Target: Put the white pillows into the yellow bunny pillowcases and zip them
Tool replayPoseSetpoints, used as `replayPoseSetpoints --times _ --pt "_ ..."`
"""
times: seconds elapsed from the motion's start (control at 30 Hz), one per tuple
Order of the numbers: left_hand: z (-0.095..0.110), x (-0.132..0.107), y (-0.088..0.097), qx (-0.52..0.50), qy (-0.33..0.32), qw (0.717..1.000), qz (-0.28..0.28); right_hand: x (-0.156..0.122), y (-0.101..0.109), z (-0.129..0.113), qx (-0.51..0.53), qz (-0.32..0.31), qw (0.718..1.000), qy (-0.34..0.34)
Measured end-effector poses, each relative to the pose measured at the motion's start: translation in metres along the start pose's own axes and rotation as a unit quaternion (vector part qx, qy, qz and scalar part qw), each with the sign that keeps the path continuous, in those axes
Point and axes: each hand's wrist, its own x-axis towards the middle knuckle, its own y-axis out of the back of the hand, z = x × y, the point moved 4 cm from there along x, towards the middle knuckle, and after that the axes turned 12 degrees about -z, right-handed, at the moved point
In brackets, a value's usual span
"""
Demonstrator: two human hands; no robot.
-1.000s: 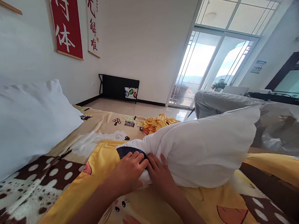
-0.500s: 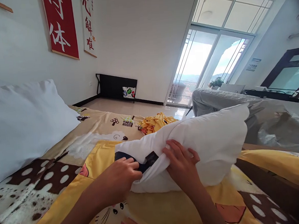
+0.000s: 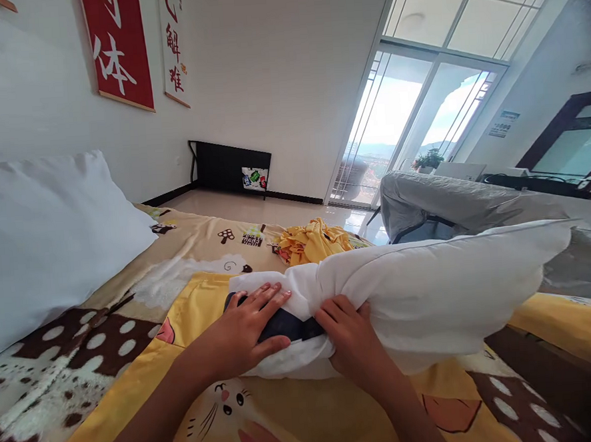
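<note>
Left hand [image 3: 246, 327] lies on the dark patch [image 3: 284, 327] of the white pillow [image 3: 440, 292], fingers spread, pressing rather than gripping; right hand [image 3: 350, 334] has fingers curled onto a bunched pillow fold just beside it. Pillow sits on the yellow cloth [image 3: 347, 404] (rabbit print, near edge), second pillow [image 3: 56, 242] off left.

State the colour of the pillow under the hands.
The pillow is white, seen best in the head view.

Left hand [image 3: 245, 329], right hand [image 3: 351, 334] on white pillow [image 3: 440, 292] (yellow cloth [image 3: 320, 409] beneath)
</note>
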Motion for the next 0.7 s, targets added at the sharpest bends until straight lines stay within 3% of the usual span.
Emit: replayPoseSetpoints --times 0.13,0.37,0.5,0.7 --pt "-0.021 0.015 -0.010 -0.013 0.016 0.999 -0.025 0.002 -0.012 -0.007 0.035 -0.109 0.993 0.004" --pt "-0.063 0.026 -0.030 -0.036 0.033 0.999 -0.010 0.005 -0.038 -0.027 0.057 -0.239 0.969 -0.010" --pt "-0.083 0.030 -0.041 -0.041 0.070 0.996 -0.036 0.008 -0.062 -0.034 0.028 -0.271 0.962 -0.010" --pt "-0.082 0.029 -0.044 -0.041 0.080 0.994 -0.068 0.012 -0.079 -0.036 -0.005 -0.236 0.972 -0.007"
